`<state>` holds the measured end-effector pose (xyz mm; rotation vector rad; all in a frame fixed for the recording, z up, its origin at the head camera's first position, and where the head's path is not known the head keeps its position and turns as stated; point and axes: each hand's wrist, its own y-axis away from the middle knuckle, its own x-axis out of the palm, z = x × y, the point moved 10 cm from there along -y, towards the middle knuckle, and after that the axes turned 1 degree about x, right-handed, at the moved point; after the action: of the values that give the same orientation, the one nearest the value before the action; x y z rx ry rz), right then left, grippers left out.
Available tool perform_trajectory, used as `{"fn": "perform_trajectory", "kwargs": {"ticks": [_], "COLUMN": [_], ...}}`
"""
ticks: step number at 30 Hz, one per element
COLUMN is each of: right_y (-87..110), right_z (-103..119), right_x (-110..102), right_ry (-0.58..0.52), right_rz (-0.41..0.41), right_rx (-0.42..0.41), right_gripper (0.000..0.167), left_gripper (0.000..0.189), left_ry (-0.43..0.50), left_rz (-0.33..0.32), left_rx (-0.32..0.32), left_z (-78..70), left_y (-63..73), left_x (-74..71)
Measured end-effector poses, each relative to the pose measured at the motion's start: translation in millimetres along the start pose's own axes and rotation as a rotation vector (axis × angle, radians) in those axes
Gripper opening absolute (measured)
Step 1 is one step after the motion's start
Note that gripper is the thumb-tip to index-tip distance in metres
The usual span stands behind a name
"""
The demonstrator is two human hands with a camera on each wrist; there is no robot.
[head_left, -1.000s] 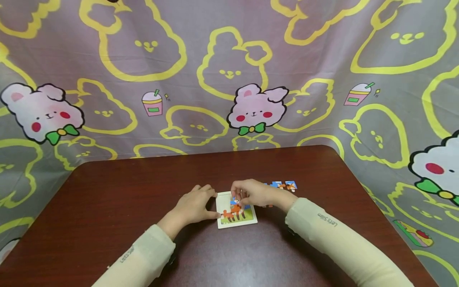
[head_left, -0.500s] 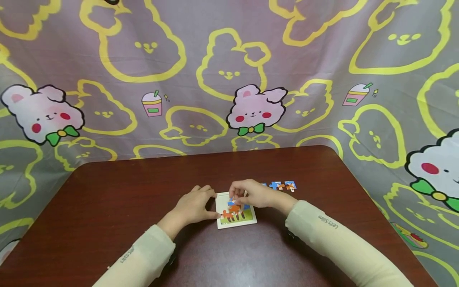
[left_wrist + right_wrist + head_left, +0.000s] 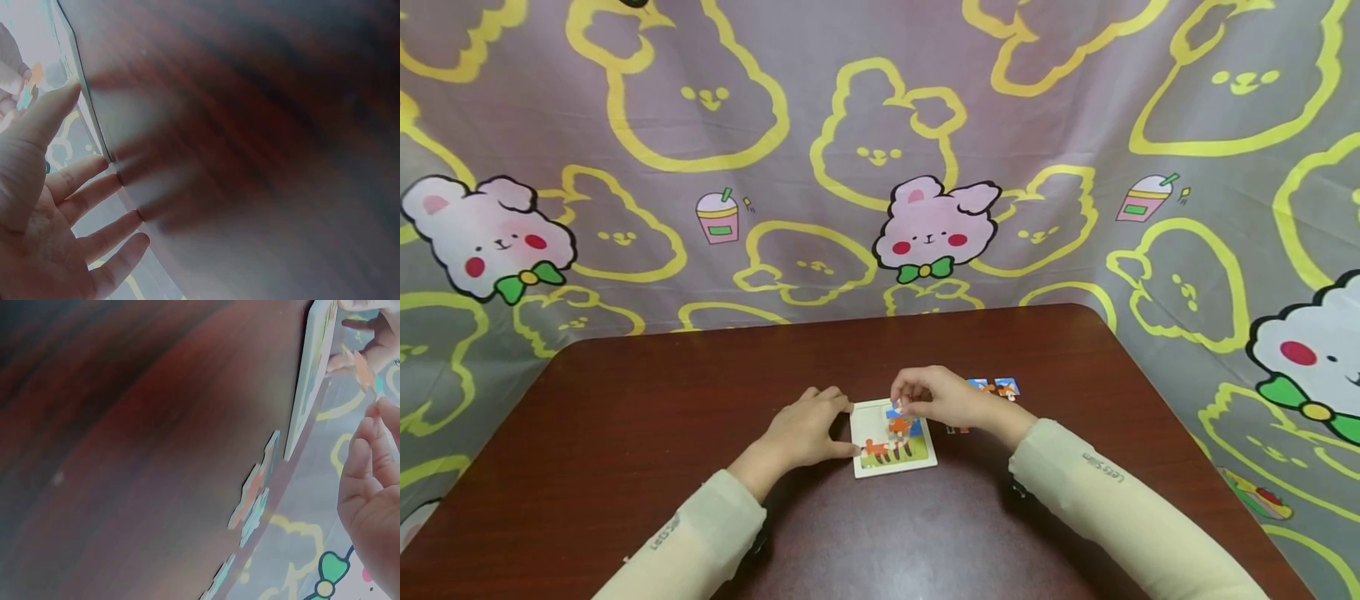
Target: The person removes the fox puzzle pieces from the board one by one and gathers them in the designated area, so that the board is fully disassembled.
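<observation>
A square puzzle tray (image 3: pixel 859 477) with a pale rim lies on the table, its lower part filled with a picture of orange legs on green grass. My left hand (image 3: pixel 805 427) rests at its left side, thumb and fingertips right at the rim; in the left wrist view the fingers (image 3: pixel 94 199) are spread and fairly straight. My right hand (image 3: pixel 942 397) pinches an orange and blue jigsaw piece (image 3: pixel 899 427) over the tray. From the right wrist view, this piece (image 3: pixel 363 370) stands tilted beyond the fingertips. Part of the tray's far right corner is hidden behind my right hand.
Several loose jigsaw pieces (image 3: pixel 1007 388) lie on the table to the right of the tray, some partly hidden by my right forearm. The dark brown table (image 3: pixel 700 392) ends at a patterned curtain (image 3: pixel 820 292) behind and on both sides.
My right hand first shifts slightly left, then moves right and away from me, carrying the jigsaw piece higher over the tray. My left hand keeps its place at the rim.
</observation>
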<state>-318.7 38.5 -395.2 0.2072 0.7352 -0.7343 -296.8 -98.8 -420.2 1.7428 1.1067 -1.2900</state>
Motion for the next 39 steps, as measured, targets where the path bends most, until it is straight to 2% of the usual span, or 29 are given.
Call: {"fn": "perform_trajectory", "kwargs": {"ticks": [9,15,23,33,39], "right_y": [14.7,23.9,38.3,53.0,60.4], "right_z": [-0.9,-11.4,-22.1,-37.3,-44.0], "right_x": [-18.5,-29.0,-43.1,-56.3,-62.4], "right_ry": [0.019,0.022,0.020,-0.041,-0.036], "right_rz": [-0.053,-0.071,-0.111,-0.123,-0.119], "right_rx": [-0.013,0.045,0.067,0.102,0.122], "right_gripper": [0.010,0.012,0.012,0.012,0.012], "left_gripper": [0.062,0.062,0.061,0.061,0.060], "left_ry": [0.005,-0.001,0.006,0.010,0.005], "left_rz": [-0.014,-0.016,-0.015,-0.007,-0.007], "left_rx": [0.012,0.014,0.014,0.006,0.010], "left_z": [-1.9,-1.3,-1.4,-1.1,-1.7], "left_y": [1.6,2.0,1.8,1.2,1.0], "left_x": [-1.8,-1.1,-1.5,-1.3,-2.0]}}
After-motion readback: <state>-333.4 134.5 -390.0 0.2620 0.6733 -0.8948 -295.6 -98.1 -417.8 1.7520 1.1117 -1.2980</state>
